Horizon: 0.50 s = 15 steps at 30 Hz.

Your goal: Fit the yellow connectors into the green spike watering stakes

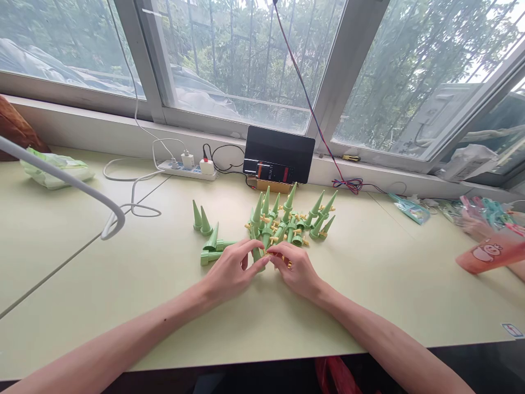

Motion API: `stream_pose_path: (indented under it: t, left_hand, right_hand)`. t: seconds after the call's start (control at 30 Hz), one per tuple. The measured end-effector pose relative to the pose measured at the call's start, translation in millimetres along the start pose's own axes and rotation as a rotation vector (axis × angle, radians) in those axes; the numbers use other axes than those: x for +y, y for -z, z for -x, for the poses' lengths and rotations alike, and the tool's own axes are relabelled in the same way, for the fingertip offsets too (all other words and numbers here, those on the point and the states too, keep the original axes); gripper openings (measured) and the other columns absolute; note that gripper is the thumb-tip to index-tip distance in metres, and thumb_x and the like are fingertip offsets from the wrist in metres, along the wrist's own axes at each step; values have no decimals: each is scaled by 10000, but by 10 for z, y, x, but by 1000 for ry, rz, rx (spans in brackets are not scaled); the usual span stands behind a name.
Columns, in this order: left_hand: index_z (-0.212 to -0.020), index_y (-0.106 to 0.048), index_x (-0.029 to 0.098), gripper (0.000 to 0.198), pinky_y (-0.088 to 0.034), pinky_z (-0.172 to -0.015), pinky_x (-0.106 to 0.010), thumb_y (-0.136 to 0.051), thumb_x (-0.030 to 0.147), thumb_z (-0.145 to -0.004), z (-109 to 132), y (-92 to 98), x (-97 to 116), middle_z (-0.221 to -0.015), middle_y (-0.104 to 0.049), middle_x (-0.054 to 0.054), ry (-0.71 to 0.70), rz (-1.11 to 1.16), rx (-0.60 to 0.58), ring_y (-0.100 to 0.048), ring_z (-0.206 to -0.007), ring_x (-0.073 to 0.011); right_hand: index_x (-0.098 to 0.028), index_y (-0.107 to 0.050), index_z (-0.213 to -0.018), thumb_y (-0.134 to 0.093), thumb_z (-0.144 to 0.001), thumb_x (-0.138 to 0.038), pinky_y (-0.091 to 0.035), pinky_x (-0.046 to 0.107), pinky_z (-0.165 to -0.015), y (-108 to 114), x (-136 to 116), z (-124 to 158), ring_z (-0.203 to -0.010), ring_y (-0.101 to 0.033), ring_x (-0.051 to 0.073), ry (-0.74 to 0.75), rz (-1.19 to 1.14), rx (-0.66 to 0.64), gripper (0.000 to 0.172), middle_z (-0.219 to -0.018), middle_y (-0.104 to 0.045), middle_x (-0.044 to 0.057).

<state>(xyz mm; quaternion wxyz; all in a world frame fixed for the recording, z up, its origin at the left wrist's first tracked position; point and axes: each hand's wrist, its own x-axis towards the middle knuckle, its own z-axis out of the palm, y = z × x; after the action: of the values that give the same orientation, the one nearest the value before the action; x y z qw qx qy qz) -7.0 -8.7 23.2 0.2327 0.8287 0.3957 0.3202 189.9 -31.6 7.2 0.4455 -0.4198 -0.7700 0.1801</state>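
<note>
My left hand [240,264] is closed around a green plastic watering spike [256,253], its index finger and thumb reaching to the spike's right side. Fingertips of my right hand [297,268] pinch a small yellow piece [268,252] right beside that spike, and the two hands nearly touch. Beyond them stands a cluster of green spikes [290,200], several with yellow valves on their sides. To the left are plain green spikes without visible yellow parts, two upright [197,216] and others lying down [211,257]. My fingers partly hide the contact between spike and yellow piece.
A dark tablet [279,150] leans at the window, with a phone [273,172] showing a timer before it. A power strip [192,171] and white cables lie at back left. On the right, another person's hand [471,221] is near a pinkish cup [490,251] and plastic bags.
</note>
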Motion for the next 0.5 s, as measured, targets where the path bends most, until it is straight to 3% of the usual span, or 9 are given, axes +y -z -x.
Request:
stream_pose_path:
  t: [0.27,0.5]
  left_hand:
    - [-1161,-610,233,357,-409,-578,-258,-644,414,-856,22,-10,2,-759,-559,25,-14,-60,-74,-467,-540,-110]
    - [-1146,-587,230,283,-410,-591,-261,-602,285,-868,34,-37,-23,-745,-528,28,-15,-31,-67,-489,-557,-114]
  right_hand:
    - [-191,-690,-998,-538,-976,-246,-487,278,-582,-11,23,9,-697,-594,166,-9,-17,-1,164,-838,-680,61]
    - [-178,-681,-1007,-558,-965,-232,-486,275,-585,-11,5,12,-706,-609,168,-34,-51,-8,140,-854,-691,62]
